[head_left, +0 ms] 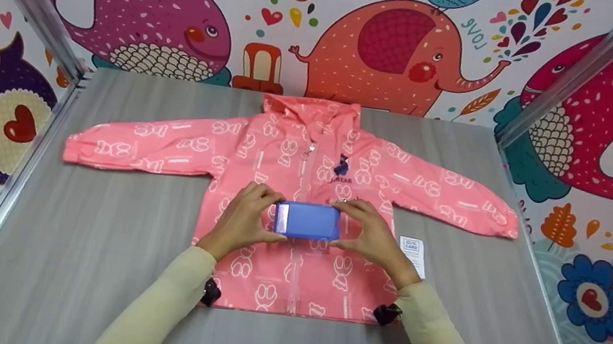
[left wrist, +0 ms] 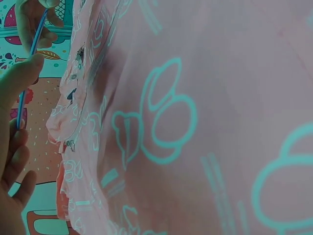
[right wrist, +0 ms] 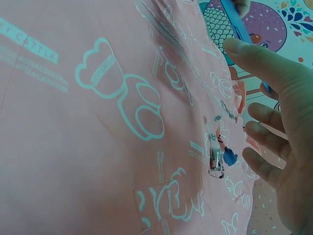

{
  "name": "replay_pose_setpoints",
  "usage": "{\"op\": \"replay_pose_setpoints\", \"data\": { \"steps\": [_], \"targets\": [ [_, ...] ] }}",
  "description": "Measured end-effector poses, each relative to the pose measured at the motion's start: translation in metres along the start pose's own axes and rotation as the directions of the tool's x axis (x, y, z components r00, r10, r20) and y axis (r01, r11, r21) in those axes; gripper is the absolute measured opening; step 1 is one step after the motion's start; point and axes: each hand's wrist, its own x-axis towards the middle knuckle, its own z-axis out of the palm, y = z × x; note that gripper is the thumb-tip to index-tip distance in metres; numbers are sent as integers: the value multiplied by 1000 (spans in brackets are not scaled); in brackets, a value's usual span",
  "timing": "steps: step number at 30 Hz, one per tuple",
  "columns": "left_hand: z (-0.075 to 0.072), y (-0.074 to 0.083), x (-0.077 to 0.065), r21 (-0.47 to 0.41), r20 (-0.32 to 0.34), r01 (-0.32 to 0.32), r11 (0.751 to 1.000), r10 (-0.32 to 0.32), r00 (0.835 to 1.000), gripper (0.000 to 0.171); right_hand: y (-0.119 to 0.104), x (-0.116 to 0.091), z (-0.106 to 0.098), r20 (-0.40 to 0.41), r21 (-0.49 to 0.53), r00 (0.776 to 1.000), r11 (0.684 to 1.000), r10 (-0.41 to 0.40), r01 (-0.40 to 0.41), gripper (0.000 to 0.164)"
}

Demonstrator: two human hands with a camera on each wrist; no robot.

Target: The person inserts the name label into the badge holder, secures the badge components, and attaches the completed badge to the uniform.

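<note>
A thin blue phone-like slab, with a pinkish left end, is held level between both hands above a child's pink jacket. The left hand pinches its left end, thumb at the near edge and fingers at the far edge. At the other end the right hand grips it the same way. The left wrist view shows the slab edge-on; in the right wrist view its blue edge passes behind the right thumb. The jacket lies flat, front up, zip closed, both sleeves spread and hood at the back.
A small white printed card lies beside the jacket's right side, partly behind the right wrist. The grey wood-grain table meets cartoon-printed walls at the back and sides, with metal posts at the corners. Black cameras sit under both wrists.
</note>
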Motion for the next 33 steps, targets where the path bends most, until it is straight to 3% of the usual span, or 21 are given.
{"op": "replay_pose_setpoints", "data": {
  "steps": [33],
  "targets": [
    [-1,-8,-6,-33,13,34,999,-34,999,73,10,-3,-4,-3,15,1000,1000,-8,8,81]
  ]
}}
